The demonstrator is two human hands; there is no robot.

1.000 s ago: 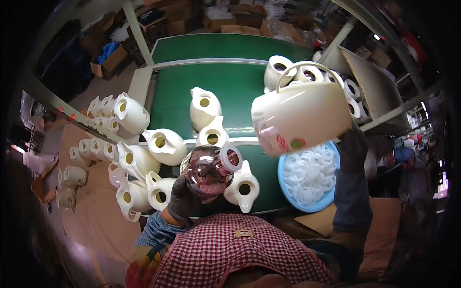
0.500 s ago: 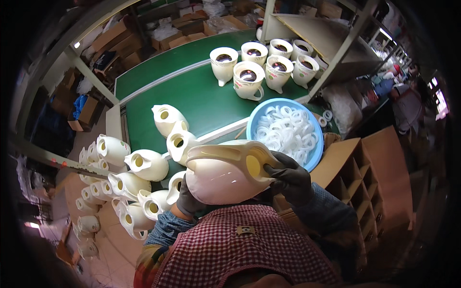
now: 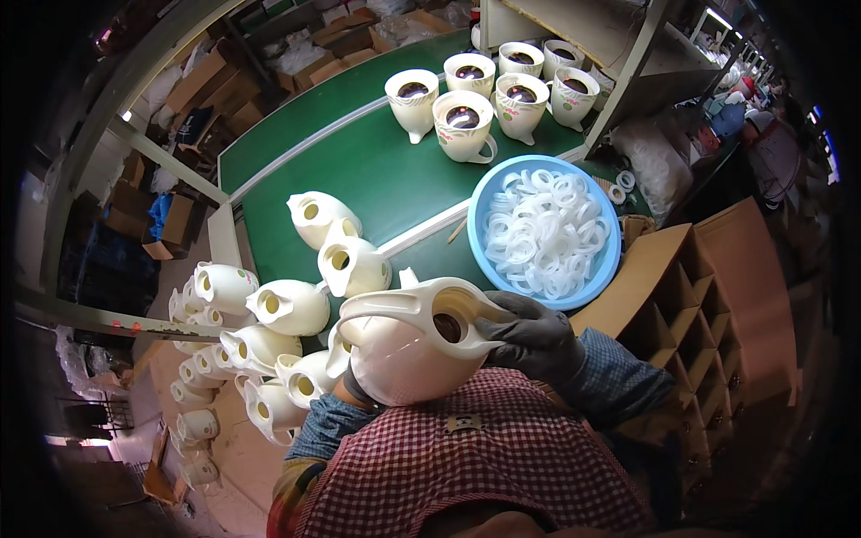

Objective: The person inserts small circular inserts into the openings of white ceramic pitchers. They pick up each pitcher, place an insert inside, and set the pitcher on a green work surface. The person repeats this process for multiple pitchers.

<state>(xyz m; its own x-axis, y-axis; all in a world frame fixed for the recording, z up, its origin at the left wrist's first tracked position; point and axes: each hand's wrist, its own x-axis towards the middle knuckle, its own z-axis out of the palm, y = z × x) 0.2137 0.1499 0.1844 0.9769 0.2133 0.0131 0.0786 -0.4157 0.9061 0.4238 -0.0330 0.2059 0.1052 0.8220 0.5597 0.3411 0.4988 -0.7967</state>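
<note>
A glossy cream jug shell [image 3: 395, 363] is tilted in front of my chest, its wide opening turned to the right and upward. My right hand [image 3: 538, 339], in a dark grey glove, grips the rim at that opening, fingers bent over the edge. My left hand [image 3: 360, 391], mostly hidden behind the jug, supports its lower left side. The inside of the opening looks dark brown. Close by on the left lie several similar shells, among them one on the green table [image 3: 354, 267] and another at its near edge [image 3: 291, 307].
A light blue basin [image 3: 478, 260] full of translucent white rings stands right of the jug. Behind it, several upright jugs [image 3: 464, 143] show dark, shiny insides on the green table [image 3: 305, 166]. A divided cardboard box [image 3: 641, 278] is at the right. A metal post [image 3: 632, 76] rises beside the table.
The jug has been tipped more upright and slightly lower, and its opening now looks dark instead of yellow. My right hand remains at its rim. The whole view has shifted slightly.
</note>
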